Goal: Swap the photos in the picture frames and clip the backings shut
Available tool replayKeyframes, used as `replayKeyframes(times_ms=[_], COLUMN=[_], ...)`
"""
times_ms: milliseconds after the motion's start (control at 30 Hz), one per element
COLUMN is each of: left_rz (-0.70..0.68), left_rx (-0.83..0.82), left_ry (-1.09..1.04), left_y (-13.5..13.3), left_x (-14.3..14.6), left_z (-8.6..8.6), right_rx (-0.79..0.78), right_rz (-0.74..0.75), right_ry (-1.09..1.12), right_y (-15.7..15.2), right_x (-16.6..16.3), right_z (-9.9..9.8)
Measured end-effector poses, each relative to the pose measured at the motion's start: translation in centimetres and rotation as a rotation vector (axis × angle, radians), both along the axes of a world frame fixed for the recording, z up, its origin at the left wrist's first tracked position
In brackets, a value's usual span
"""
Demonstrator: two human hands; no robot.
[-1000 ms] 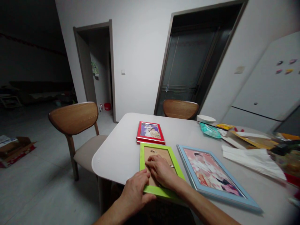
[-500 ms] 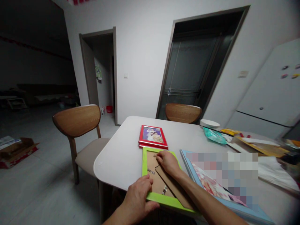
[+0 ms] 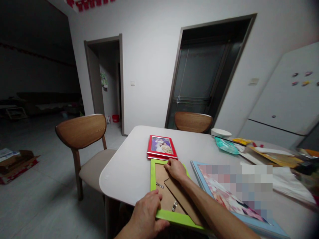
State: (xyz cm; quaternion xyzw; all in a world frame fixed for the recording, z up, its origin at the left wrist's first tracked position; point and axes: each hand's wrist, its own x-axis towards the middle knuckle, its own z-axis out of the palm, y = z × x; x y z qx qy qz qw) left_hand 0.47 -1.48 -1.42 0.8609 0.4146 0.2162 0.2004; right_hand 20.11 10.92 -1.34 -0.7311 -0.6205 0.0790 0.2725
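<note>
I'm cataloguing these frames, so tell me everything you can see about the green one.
The green frame lies face down at the table's near edge, its brown backing board up, with metal clips and a folded stand. The left hand grips its near rim; the right hand rests on its far rim, by the red frame.

— What's the room like?
— A white wall with a light switch, an open doorway left of it and a dark glass door to the right.
— Furniture?
— A white desk, a wooden chair at its left, a second chair behind it, a pale fridge at right. Dim light, a grey floor with a cardboard box on it
</note>
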Motion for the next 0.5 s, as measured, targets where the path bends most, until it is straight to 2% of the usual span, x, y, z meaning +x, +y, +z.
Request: replayKeyframes(times_ms=[100, 267, 400, 500], left_rz=[-0.047, -0.157, -0.138, -0.124], left_rx=[0.031, 0.075, 0.024, -0.018], left_ry=[0.066, 0.132, 0.120, 0.011], left_y=[-0.2, -0.6, -0.7, -0.9], left_x=[0.4, 2.8, 3.4, 2.6], left_z=[0.4, 0.8, 1.2, 2.1], right_rx=[0.036, 0.085, 0.114, 0.139], right_rz=[0.057, 0.120, 0.064, -0.020], right_ry=[0.112, 0.299, 0.443, 0.581], right_y=[-0.8, -3.1, -4.9, -6.3], right_x=[0.6, 2.2, 4.6, 5.9], right_z=[0.2, 0.6, 1.0, 1.2])
